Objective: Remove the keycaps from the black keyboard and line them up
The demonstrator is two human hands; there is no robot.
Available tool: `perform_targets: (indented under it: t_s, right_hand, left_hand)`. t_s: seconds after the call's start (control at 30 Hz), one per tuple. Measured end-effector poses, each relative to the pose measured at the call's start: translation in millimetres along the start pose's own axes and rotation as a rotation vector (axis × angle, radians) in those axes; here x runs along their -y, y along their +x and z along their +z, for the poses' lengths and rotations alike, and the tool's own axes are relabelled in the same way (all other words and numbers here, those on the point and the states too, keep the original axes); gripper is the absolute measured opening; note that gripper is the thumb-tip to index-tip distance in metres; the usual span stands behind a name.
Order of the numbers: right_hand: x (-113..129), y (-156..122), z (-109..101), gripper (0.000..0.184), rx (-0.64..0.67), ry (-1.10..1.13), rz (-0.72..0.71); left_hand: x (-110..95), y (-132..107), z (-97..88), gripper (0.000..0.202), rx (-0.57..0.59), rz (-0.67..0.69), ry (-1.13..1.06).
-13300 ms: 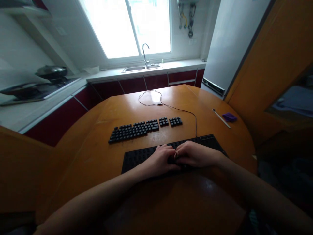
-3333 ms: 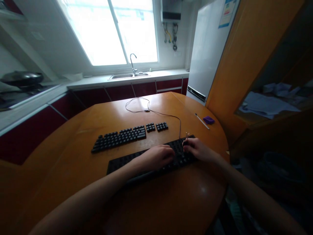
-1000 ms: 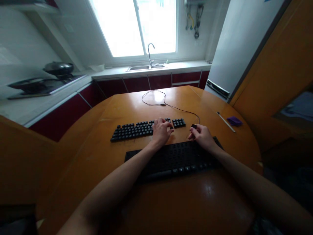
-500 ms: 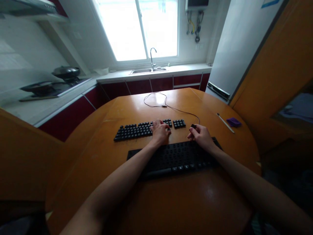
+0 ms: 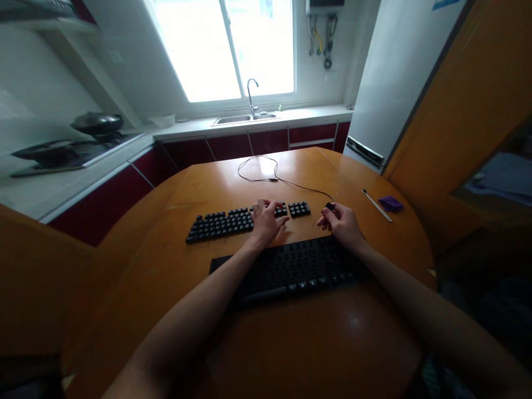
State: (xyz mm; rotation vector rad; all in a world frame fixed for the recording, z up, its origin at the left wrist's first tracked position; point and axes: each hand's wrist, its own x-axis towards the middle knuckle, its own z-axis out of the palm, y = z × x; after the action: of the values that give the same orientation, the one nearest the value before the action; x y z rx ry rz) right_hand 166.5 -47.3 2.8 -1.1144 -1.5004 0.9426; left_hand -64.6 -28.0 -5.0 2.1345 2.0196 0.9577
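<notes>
My left hand (image 5: 266, 223) hovers over loose black keycaps (image 5: 220, 224) laid out in rows on the table, its thumb and fingers spread with nothing visible between them. The hand hides part of those rows. A separate block of keycaps (image 5: 299, 209) sits to its right. In my right hand (image 5: 341, 223) a small black keycap (image 5: 330, 206) is pinched between thumb and fingers. Below both hands lies a black keyboard (image 5: 307, 257), mostly stripped of keycaps, with a row still on its near edge. My forearms cover its ends.
A thin cable (image 5: 291, 183) loops across the far part of the wooden table (image 5: 187, 194). At the right lie a white stick-like brush (image 5: 377, 206) and a purple cloth (image 5: 390, 203). Beyond are a sink (image 5: 235, 119), a stove (image 5: 83, 152) and a fridge (image 5: 386, 83).
My left hand has lifted slightly and its thumb and fingers have spread apart. My right hand has turned the keycap a little. The whole view has shifted slightly.
</notes>
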Motion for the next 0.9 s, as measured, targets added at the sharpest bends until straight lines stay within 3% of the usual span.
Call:
perform_targets:
  t_s: [0.07,0.13,0.27,0.37,0.57,0.9]
  right_hand:
    - [-1,3,-3,0.035,-0.025,-0.012,-0.026]
    - [-3,7,-7,0.037,-0.062,-0.029,-0.045]
    - [-8,15,-18,0.036,-0.112,-0.014,-0.045]
    - [-8,21,-28,0.037,-0.088,-0.013,-0.048]
    - [4,24,-59,0.034,0.056,-0.099,-0.072]
    - [15,1,-108,0.03,0.823,-0.09,0.139]
  left_hand:
    - [-5,-1,-1.6,0.021,-0.034,0.094,-0.135]
    - [-12,-4,-3.0,0.016,0.064,0.239,-0.297]
    - [-27,-18,-6.6,0.019,0.569,0.578,-0.448]
    - [-32,-25,-8.6,0.024,0.755,0.667,-0.442]
    - [-32,-24,-10.0,0.026,0.777,0.63,-0.45]
    - [-31,-23,-7.5,0.026,0.788,0.641,-0.438]
